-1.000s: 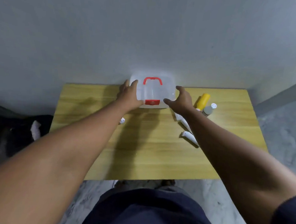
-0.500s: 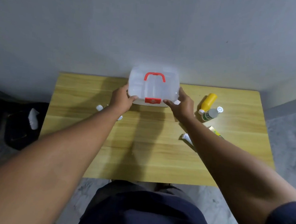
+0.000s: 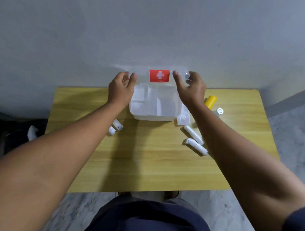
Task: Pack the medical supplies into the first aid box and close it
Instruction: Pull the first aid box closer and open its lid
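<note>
The clear first aid box (image 3: 154,115) stands open at the back of the wooden table (image 3: 145,159), showing a white divided tray inside. Its lid (image 3: 159,75), with a red label and white cross, is raised against the wall. My left hand (image 3: 120,89) and my right hand (image 3: 190,88) hold the lid's two sides. Two small white rolls (image 3: 115,128) lie to the box's left. Two longer white bandage rolls (image 3: 194,141) and a clear packet (image 3: 183,116) lie to its right, with a yellow bottle (image 3: 210,102) and a white-capped bottle (image 3: 219,111) further right.
A grey wall runs right behind the table. Dark bags with something white (image 3: 32,132) sit on the floor at the left. My dark-trousered legs (image 3: 150,220) are at the table's front edge, over a marbled floor (image 3: 289,134).
The box was shut, with its red handle and latch facing me. Both hands have swung the lid up and back, so the box is now open and the tray shows.
</note>
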